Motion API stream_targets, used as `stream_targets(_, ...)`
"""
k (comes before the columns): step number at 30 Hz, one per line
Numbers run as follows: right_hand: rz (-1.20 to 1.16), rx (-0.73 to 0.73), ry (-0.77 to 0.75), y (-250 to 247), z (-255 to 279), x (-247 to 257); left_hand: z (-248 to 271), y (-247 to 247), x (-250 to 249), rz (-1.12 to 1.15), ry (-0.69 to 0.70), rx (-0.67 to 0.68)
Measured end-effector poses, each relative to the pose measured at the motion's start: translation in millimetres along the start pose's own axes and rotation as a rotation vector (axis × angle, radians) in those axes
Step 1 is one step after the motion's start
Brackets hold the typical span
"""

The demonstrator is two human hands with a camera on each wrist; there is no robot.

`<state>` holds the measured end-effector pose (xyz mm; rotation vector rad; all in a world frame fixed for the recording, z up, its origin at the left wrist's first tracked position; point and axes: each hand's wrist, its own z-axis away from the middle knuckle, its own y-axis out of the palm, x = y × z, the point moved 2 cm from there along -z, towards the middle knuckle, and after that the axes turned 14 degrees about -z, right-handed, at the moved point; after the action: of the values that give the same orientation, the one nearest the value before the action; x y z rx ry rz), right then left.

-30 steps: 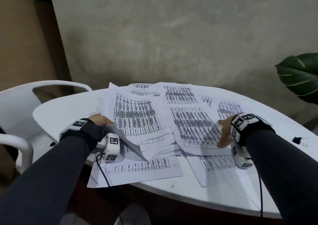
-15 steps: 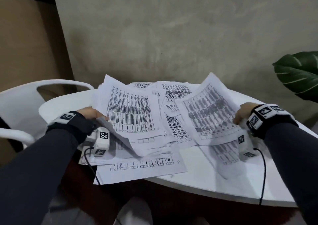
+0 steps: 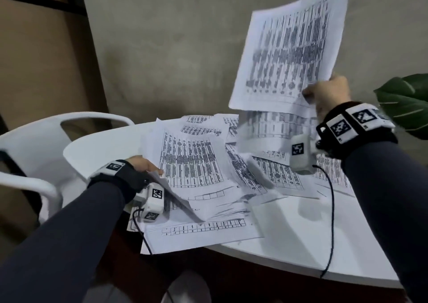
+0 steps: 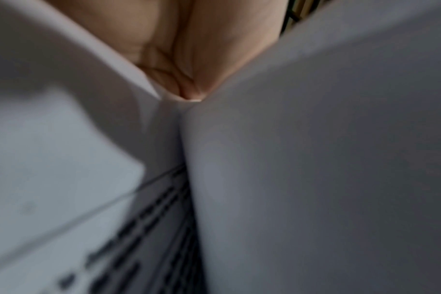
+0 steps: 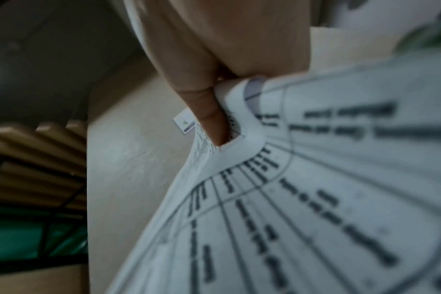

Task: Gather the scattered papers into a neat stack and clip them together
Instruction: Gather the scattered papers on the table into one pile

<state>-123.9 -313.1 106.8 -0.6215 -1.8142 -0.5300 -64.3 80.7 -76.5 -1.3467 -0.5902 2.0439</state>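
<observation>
Papers gathered, clipping yet to come

Sheets sprawl across the white counter. Right hand pinches a raised sheet; left hand grips a pile corner. Next, likely: lay it squarely atop.

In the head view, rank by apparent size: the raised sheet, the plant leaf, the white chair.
1. Raised sheet, though it is nearest the camera, which inflates it.
2. White chair, partly cropped.
3. Plant leaf, cut off by the frame edge.

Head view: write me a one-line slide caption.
Right hand lifts printed sheets above the white table while left hand grips the scattered papers.
</observation>
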Motion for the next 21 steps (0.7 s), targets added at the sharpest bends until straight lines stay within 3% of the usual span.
stream_targets(2, -0.063, 0.101, 0.104, 15, 2, -14, -6, 1, 4, 0.039, -0.008, 0.031)
stream_targets(5, 0.113, 0.276, 0.257, 40, 19, -50, 1, 0, 5, 0.082, 0.002, -0.049)
stream_targets(9, 0.632, 0.579, 0.244, 79, 69, -93, 32, 8, -17, 0.458, 0.111, -0.122)
stream_targets(13, 0.687, 0.788, 0.309, 114, 104, -117, 62, 12, -40, 0.751, 0.224, -0.026)
stream_targets(14, 0.669, 0.836, 0.348, 122, 110, -120, 61, 9, -38, 0.736, 0.21, -0.001)
stream_targets(18, 0.462, 0.978, 0.479, 133, 115, -126, 43, -10, -7, 0.111, 0.005, -0.021)
stream_targets(21, 0.294, 0.852, 0.511, 118, 93, -122, 42, -30, 5, 0.05, 0.008, -0.074)
